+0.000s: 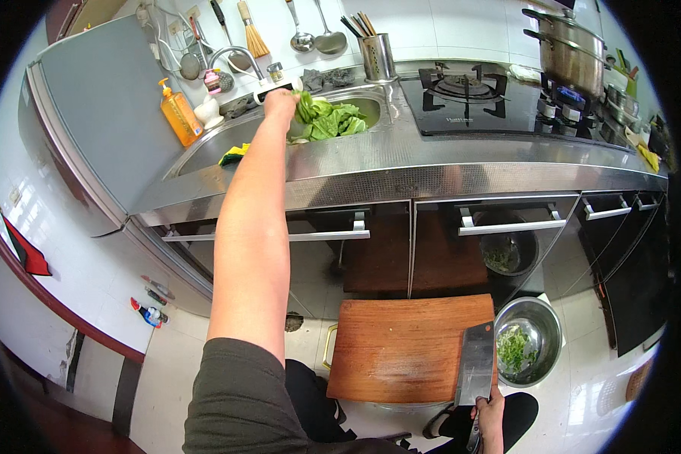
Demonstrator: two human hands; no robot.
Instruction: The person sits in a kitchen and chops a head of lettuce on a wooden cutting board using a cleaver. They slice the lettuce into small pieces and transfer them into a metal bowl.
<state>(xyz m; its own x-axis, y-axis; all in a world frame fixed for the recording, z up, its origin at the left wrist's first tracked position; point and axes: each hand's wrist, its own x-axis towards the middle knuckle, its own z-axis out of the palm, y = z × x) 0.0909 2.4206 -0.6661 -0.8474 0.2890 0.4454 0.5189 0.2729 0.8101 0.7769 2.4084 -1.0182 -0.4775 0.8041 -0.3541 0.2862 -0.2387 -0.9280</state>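
Note:
My left hand [281, 106] is stretched out over the steel sink, its fingers closed on the edge of a leafy green vegetable [305, 108]. More green leaves [336, 122] lie in the sink's right bowl [373, 107]. Low at the right, my right hand [488, 410] grips the handle of a cleaver [475, 363], whose broad blade lies over the right edge of a wooden cutting board [403, 346]. Beside the board a steel bowl [555, 346] on the floor holds chopped greens [513, 349].
A gas stove [459, 108] stands right of the sink, with a steel steamer pot [570, 54] over a blue flame. An orange pump bottle [180, 116] is left of the sink, beside the refrigerator [102, 108]. Cabinet doors with bar handles [511, 228] are behind the board.

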